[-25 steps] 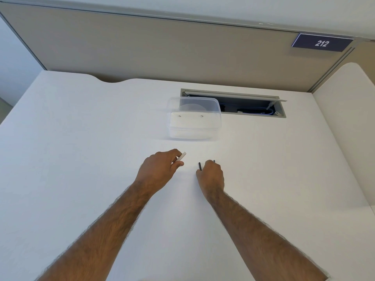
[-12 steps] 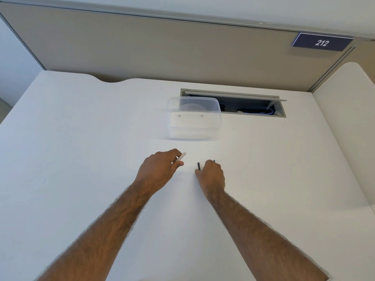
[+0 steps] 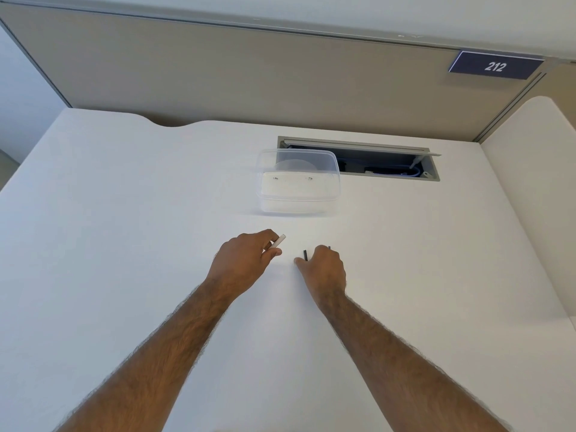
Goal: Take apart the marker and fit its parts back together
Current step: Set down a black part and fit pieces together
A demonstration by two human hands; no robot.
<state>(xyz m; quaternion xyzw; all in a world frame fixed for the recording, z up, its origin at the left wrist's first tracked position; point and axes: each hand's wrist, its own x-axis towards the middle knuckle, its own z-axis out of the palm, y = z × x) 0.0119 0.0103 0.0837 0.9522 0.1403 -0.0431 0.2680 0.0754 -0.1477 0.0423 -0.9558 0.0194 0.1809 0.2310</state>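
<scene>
A white table (image 3: pixel 124 275) fills the view under even light. Beyond the hands a beige partition (image 3: pixel 249 79) carries a dark plate reading 212 (image 3: pixel 495 66), with an open cable hatch (image 3: pixel 386 162) set into the tabletop.

I see the marker in pieces. The white tube (image 3: pixel 278 241) sticks out slanted from my left hand (image 3: pixel 246 260). A thin black part (image 3: pixel 305 255) pokes up from my right hand (image 3: pixel 324 266); most of it is hidden.
</scene>
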